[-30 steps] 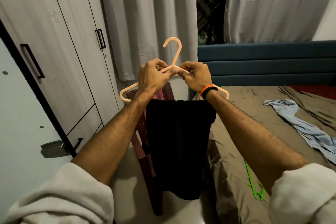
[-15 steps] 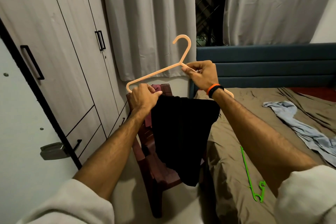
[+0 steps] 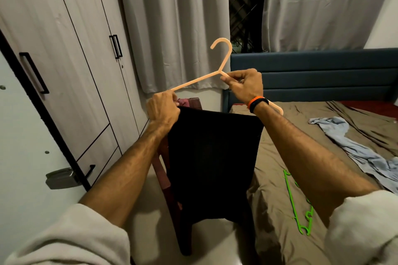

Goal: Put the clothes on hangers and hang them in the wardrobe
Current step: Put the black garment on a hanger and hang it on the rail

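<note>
Black garment (image 3: 212, 161): draped over the lower bar of the peach hanger (image 3: 195, 81), hanging straight down between the two forearms, below both grips; its top edge runs from the left hand across to just under the right wrist.
Peach hanger: held up in mid-air, tilted, hook uppermost and above the right hand; left shoulder arm slopes down to the left hand, right shoulder arm passes behind the right wrist, its rounded end showing just past the wristband (image 3: 258, 103).
Left hand (image 3: 162, 109): fingers curled round the left end of the hanger together with the top corner of the garment; clenched grasp, knuckles toward camera.
Right hand (image 3: 244, 86): pinching the hanger just beside the neck, thumb and fingers closed on the right shoulder arm.
Chair (image 3: 195, 102): dark red, behind and below the garment, mostly hidden by it.
Wardrobe (image 3: 64, 49): left of the left hand, well apart; visible doors closed.
Bed (image 3: 280, 211): right of the right forearm, brown sheet.
Blue garment (image 3: 355, 146): crumpled on the bed, beyond the right forearm.
Green hanger (image 3: 298, 206): flat on the bed, under the right forearm.
Curtains (image 3: 172, 17): behind the hook.
</note>
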